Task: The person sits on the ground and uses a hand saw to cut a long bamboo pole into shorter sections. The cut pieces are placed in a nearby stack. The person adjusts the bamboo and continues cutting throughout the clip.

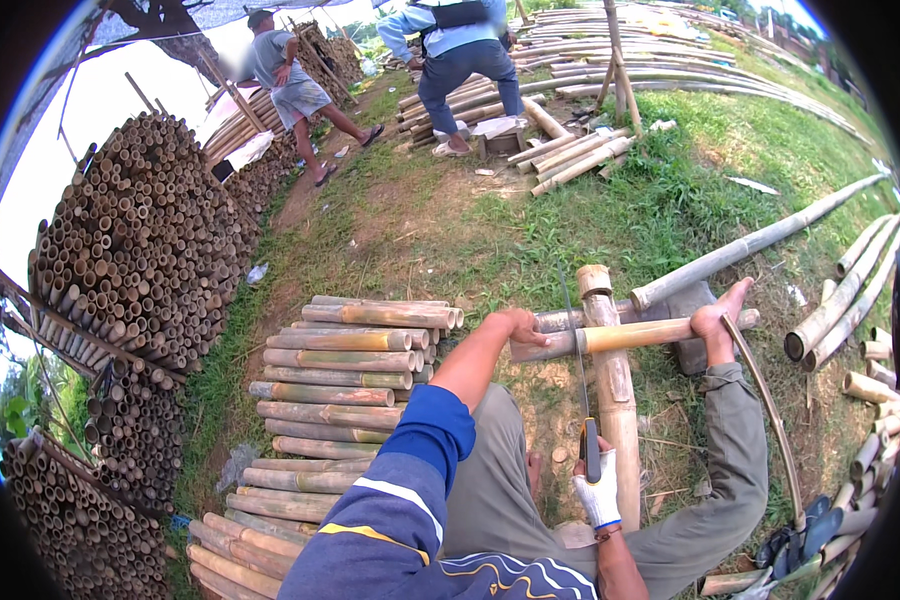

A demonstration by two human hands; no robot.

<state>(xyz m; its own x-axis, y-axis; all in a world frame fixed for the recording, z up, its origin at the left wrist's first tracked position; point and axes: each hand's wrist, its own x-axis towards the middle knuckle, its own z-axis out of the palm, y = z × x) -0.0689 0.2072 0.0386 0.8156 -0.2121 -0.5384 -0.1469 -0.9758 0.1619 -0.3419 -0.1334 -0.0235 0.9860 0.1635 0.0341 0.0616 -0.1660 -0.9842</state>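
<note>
I see a big wall of stacked bamboo poles filling the left of my view, their cut ends facing me. Below and right of it, a lower pile of short cut bamboo lengths lies on the grass, just left of my left arm. Further back, long poles lie across the ground, where two other people stand, one in grey and one in blue.

In front of me a thick bamboo post runs away from my lap. Across it lies the bamboo piece that I am working on, crosswise and resting on the post.

My left hand is closed over the left end of that piece, pressing it down. My bare foot, at the end of a grey trouser leg, rests against its right end. So the piece lies between hand and foot, well ahead of my right hand.

My right hand, in a white glove, is wrapped around the handle of a saw. Its thin blade runs up from the hand and meets the bamboo piece just left of the post.

A thin curved strip lies to the right, beside a few short offcuts.
</note>
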